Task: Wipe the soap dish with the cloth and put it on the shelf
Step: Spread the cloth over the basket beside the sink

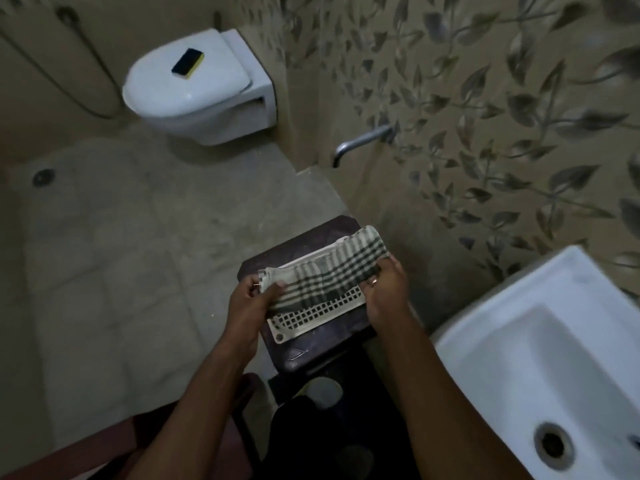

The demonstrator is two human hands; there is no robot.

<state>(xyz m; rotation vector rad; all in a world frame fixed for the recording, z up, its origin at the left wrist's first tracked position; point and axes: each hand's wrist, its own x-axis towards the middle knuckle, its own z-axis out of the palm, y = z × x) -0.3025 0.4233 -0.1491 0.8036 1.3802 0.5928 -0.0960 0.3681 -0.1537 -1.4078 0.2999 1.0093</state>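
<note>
Stool [311, 348] top carries the dish [322, 315] flat, edge to edge, with the cloth [332, 271] draped over its far half. Left hand [254, 301] pinches the cloth's left end; right hand [384, 289] curls round its right end. Judged: wiping step; next, draw the cloth over the near grid.

our left forearm [204, 393] and right forearm [436, 379] reach forward and down from the bottom edge, drawing closer toward the wrists. our left hand [254, 301] is curled, its thumb and fingers [277, 288] pinching one end of the cloth [329, 275]. our right hand [384, 289] lies knuckles up, gripping the cloth's other end, with a ring [374, 280] on one finger.
</note>
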